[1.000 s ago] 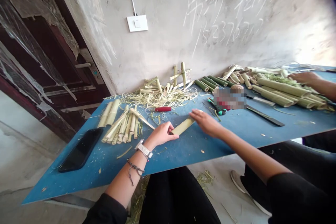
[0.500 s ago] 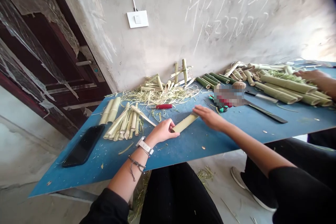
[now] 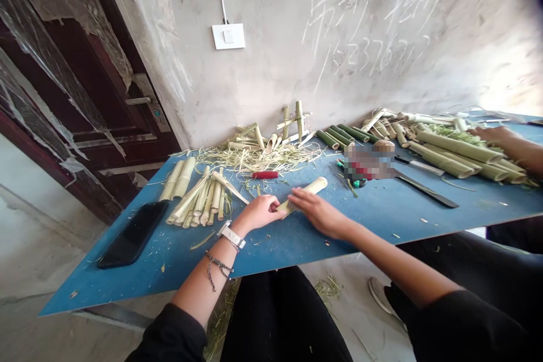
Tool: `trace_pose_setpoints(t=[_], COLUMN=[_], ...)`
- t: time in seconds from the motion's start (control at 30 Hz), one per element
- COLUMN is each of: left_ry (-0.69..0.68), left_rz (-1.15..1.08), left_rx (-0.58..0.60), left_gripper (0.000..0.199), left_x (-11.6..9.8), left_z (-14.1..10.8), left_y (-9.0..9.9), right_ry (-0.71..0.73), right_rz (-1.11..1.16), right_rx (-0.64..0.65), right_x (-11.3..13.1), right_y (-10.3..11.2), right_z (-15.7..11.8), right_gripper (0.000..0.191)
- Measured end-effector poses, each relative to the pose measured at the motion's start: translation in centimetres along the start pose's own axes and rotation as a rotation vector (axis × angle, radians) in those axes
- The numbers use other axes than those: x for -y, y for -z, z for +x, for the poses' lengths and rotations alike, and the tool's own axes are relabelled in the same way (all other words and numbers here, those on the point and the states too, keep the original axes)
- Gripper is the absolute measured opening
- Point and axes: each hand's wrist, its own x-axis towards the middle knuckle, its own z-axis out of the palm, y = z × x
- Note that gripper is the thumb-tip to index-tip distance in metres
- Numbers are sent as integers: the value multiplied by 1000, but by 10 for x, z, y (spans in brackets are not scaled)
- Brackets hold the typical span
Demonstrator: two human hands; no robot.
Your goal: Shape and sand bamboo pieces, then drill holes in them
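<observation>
Both hands (image 3: pixel 258 214) (image 3: pixel 318 215) hold a bamboo strip (image 3: pixel 307 192) — cut bamboo pieces (image 3: pixel 199 201) lie just beside.

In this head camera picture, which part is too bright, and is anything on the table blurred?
In the head view, the wall washes out toward the right side, and a pixelated patch on the blue table hides whatever lies there; the wide lens also makes the table look tilted.

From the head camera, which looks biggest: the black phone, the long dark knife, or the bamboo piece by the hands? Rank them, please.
1. Black phone, largest.
2. Long dark knife, slim.
3. Bamboo piece, though it looks close to the knife, which lies farther off, so those two are unsure.
</observation>
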Motion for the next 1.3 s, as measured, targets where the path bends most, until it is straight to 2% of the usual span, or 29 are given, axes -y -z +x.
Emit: trace_pose_setpoints(t=[0.03, 0.1, 0.17, 0.23, 0.3, 0.4, 0.53, 0.57, 0.63, 0.7, 0.73, 0.83, 0.9, 0.97, 1.07, 1.1, 1.23, 1.3], left_ry=[-4, -4, 3, -15, -55, -69, -55, -63, -68, -53, -45, -35, -25, -11, 5, 10, 23, 13], left_rz=[20, 80, 157, 229, 283, 326, 295, 305, 368, 445, 474, 525, 539, 550, 580, 588, 583, 580], left_rx=[3, 1, -50, -124, -145, -85, -77, -84, -85, -60, -43, -13, 4, 22, 33, 36, 57, 49], left_gripper=[30, 34, 36, 38, 43, 55, 42, 39, 31, 29, 31, 38, 41, 41, 40, 39, 40, 39], left_x=[0, -1, -3, -4, -5, -6, -9, -11, -13, -13, -13, -12, -13, -15, -17, -18, -19, -18], left_z=[-1, -2, -4, -4, -4, -3, -4, -5, -7, -8, -9, -9, -9, -10, -12, -12, -12, -12], left_y=[1, 2, 2, 0, -2, -5, -5, -5, -6, -7, -7, -9, -9, -9, -8, -8, -7, -7], right_ry=[58, 7, -208, -385, -424, -347, -237, -179, -6, 121, 103, -190, -314, -223, 54, 74, -134, -44], right_rz=[101, 293, 373, 336, 268, 201, 69, 28, -37, -85, -110, -182, -198, -197, -166, -162, -182, -129], right_rx=[35, -18, -236, -454, -518, -441, -386, -329, -134, 43, 81, 39, 3, -12, 24, 38, 7, 21], right_x=[9, 15, 3, -16, -30, -31, 2, 11, 22, 16, 6, -30, -40, -32, -15, -14, -22, -20], right_y=[1, 9, 24, 40, 50, 49, 26, 19, 7, 1, 0, 3, 4, 1, -3, -3, 2, 1], right_z=[0, -3, -9, -17, -24, -27, -16, -11, -1, 8, 11, 15, 11, 6, 0, 0, 6, 7], right_gripper=[45, 44, 42, 42, 43, 44, 44, 45, 48, 53, 55, 53, 50, 50, 53, 54, 55, 55])
